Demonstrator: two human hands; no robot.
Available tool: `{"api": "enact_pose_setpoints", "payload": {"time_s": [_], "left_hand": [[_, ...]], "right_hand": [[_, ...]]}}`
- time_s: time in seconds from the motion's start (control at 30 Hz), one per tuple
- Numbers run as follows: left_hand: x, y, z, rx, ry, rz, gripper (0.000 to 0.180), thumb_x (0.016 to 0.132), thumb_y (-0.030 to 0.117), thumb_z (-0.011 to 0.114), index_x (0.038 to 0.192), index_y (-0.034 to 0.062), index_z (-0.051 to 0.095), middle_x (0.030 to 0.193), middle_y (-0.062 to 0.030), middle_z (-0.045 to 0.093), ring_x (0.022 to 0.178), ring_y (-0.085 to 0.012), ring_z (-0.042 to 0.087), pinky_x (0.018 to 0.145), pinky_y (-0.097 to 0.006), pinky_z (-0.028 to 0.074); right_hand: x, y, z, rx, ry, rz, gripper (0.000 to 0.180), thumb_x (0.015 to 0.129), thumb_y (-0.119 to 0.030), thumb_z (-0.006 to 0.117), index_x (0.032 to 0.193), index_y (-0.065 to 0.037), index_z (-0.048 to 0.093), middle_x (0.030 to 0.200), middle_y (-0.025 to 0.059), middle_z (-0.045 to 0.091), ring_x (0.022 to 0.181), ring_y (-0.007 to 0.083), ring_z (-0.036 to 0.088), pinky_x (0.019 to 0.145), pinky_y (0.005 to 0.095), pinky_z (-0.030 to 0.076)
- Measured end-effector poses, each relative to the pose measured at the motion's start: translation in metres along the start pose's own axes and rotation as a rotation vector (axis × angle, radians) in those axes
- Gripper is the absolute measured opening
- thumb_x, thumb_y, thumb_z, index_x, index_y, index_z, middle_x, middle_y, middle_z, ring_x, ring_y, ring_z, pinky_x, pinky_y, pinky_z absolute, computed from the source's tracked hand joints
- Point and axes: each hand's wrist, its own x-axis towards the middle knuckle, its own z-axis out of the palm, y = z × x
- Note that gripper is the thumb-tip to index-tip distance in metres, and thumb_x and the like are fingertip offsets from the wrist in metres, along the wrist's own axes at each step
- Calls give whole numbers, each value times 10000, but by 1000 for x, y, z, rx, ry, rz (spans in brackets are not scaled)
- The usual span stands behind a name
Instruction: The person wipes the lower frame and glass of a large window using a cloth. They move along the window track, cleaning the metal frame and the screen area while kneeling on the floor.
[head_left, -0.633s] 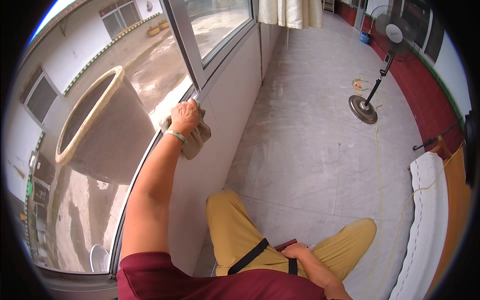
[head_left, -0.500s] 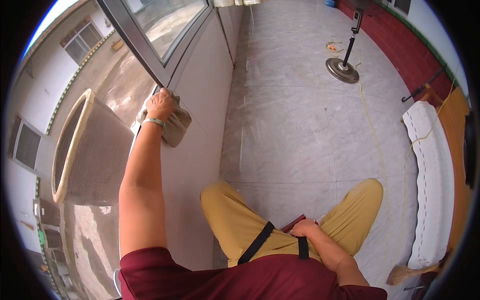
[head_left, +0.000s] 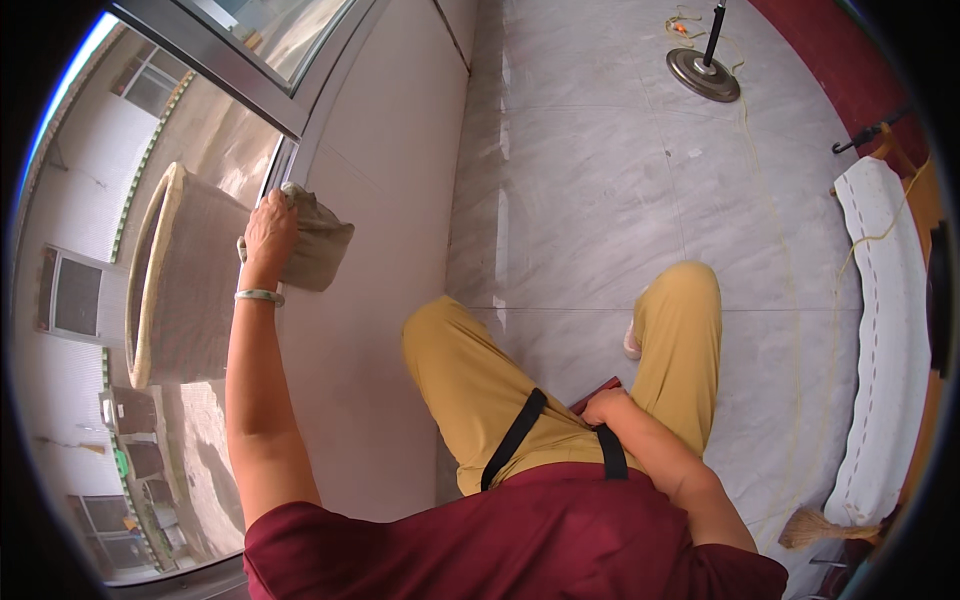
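My left hand (head_left: 270, 232) is closed on a grey-green cloth (head_left: 318, 240) and presses it onto the window sill track (head_left: 282, 165), just short of the grey sliding window frame (head_left: 265, 90). One end of the cloth hangs over the inner side of the sill. A pale bangle circles that wrist. Low between my thighs, my right hand (head_left: 606, 408) is curled beside a dark red, flat-edged piece (head_left: 597, 394), perhaps part of a seat. What its fingers hold, if anything, is hidden.
Outside the window stands a large mesh-sided round basket (head_left: 190, 275). A round metal stand base (head_left: 704, 74) with a pole is on the tiled floor (head_left: 580, 200), beside a yellow cord (head_left: 750, 130). At right are a white padded cover (head_left: 885, 350) and a straw broom (head_left: 815, 530).
My left hand has drawn the cloth along the sill toward me, away from the window frame. My right knee has swung inward. The right hand stays between my thighs; the view has shifted.
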Motion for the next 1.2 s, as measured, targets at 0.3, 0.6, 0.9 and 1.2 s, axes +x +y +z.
{"api": "enact_pose_setpoints", "payload": {"time_s": [0.3,0.6,0.9,1.2], "left_hand": [[-210,-12,-51,94,23,-66,204,911,141,538,1047,-1,481,946,-220,550,909,-407,528,801,-489,428],[-360,-16,-88,149,8,-227,249,822,62,608,1028,-16,493,932,-187,532,885,-387,510,753,-476,418],[-338,-5,-85,197,4,-308,453,756,141,711,1128,0,493,952,-155,531,933,-356,523,794,-449,431],[-198,16,-55,168,64,-227,353,773,185,715,1008,19,511,919,-152,573,911,-348,556,762,-448,452]], "right_hand": [[18,-11,-3,-97,-89,-57,473,869,-376,432,1178,-103,664,1275,124,602,1169,281,576,943,396,459],[10,-11,1,-178,-104,-23,463,866,-364,448,1177,-99,664,1275,128,601,1169,285,575,948,397,456],[6,1,-12,-70,-13,-72,468,857,-408,479,1153,-102,671,1243,130,617,1145,297,584,942,396,456],[38,-35,-16,-37,80,-310,391,869,-374,486,1087,-132,701,1130,131,667,1077,307,619,918,440,461]]}}
